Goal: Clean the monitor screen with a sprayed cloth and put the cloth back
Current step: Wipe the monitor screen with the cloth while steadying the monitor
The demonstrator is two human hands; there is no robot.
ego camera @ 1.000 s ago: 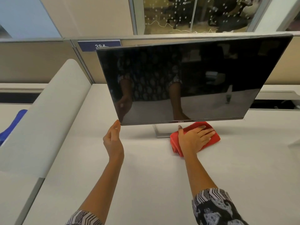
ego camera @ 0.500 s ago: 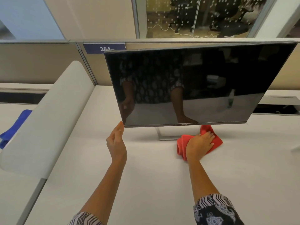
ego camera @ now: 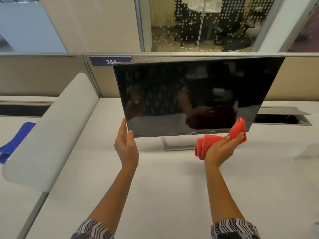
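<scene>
Nearest in: right hand (ego camera: 222, 149) has its fingers curled round the red cloth (ego camera: 204, 146), lifted clear of the desk (ego camera: 155, 195). The cloth is loosely folded, with its long axis running from low-left under the heel of the hand to high-right. The upper tip sits over the lower-right corner of the monitor (ego camera: 189, 90); can't tell if it actually touches the glass. Left hand (ego camera: 126, 147) is flat, with fingers straight up along the monitor's lower-left corner and the thumb on the bottom bezel. That looks like bracing, not gripping. The monitor is landscape, long axis left-right, screen facing the person, on a metal stand (ego camera: 172, 146) mid-desk. The panel is dark and reflective, with no streaks or wet patches I can make out. My read on status: cloth picked up and brought to the screen, wipe at its start or not yet begun. No spray bottle in view, so can't tell if the cloth is sprayed. Left to do: wipe the full panel, then put the cloth back. Further out there's a white divider (ego camera: 51, 135) on the left with a blue cloth (ego camera: 12, 144) beyond it, and a "384" sign (ego camera: 110, 61) on the partition behind.
</scene>
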